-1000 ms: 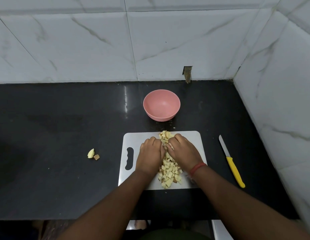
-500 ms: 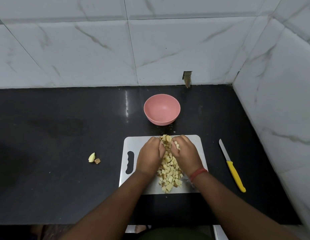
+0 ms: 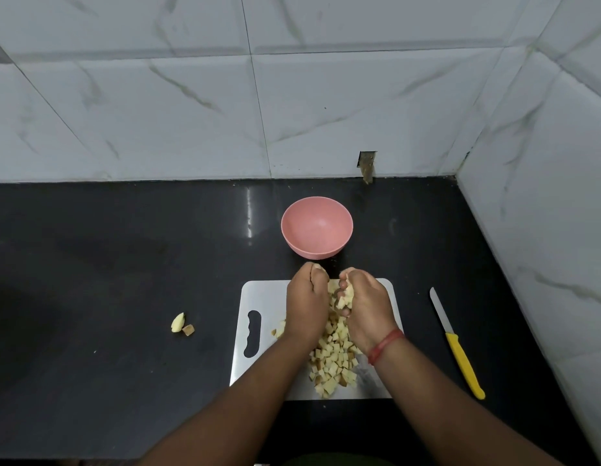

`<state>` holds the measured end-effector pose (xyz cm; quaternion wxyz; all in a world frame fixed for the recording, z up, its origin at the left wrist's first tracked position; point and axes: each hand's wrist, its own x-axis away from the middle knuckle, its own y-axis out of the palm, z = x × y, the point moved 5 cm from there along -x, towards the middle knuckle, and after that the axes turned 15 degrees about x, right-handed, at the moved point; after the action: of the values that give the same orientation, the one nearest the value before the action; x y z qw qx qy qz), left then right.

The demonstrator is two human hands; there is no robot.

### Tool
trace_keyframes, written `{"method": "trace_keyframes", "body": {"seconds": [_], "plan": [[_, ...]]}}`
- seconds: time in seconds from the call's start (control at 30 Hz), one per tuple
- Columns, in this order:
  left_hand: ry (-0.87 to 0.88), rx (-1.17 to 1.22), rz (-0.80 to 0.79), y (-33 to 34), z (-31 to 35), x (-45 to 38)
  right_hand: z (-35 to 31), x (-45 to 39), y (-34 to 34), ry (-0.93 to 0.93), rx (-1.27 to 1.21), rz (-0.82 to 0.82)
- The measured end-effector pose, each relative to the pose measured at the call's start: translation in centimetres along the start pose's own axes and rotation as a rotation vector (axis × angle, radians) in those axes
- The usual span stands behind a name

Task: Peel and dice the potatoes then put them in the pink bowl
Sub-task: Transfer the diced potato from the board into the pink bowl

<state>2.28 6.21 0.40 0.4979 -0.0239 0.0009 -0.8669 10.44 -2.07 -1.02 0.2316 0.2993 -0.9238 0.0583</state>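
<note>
Diced potato [image 3: 332, 361] lies in a heap on the white cutting board [image 3: 258, 297] in front of me. My left hand [image 3: 307, 301] and my right hand [image 3: 366, 306] are cupped side by side over the far end of the board. Potato cubes show inside the curled fingers of my right hand. My left hand's fingers are curled too, its contents hidden. The pink bowl [image 3: 316, 227] stands just beyond the board, with nothing in it.
A yellow-handled knife [image 3: 458, 344] lies on the black counter [image 3: 90, 264] to the right of the board. Two potato scraps [image 3: 181, 323] lie left of it. Tiled walls close the back and the right side.
Both hands have gathered cubes from the far end of the heap and lifted forward towards the bowl. The far part of the board now shows fewer cubes.
</note>
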Motion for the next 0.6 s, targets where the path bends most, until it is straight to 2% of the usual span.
{"method": "trace_keyframes", "body": {"seconds": [0.2,0.27,0.37,0.43,0.53,0.6], "plan": [[-0.035,0.172,0.136,1.5,4.4,-4.4,-4.7,-3.1,2.7,0.118,-0.295,-0.024],[-0.045,0.217,0.169,2.0,6.2,-6.8,-7.3,-4.6,3.8,0.113,-0.285,-0.020],[-0.144,0.132,0.153,2.3,6.2,-11.4,-10.6,-7.3,5.7,0.036,-0.242,-0.032],[-0.261,0.017,0.072,2.3,4.6,-14.0,-11.5,-9.6,6.3,-0.044,0.011,0.024],[-0.380,-0.141,-0.007,1.6,3.6,-15.1,-11.7,-11.9,6.8,-0.227,0.785,0.038],[-0.409,-0.160,-0.055,1.5,3.4,-14.6,-11.7,-12.0,7.3,-0.351,1.169,-0.016]]}}
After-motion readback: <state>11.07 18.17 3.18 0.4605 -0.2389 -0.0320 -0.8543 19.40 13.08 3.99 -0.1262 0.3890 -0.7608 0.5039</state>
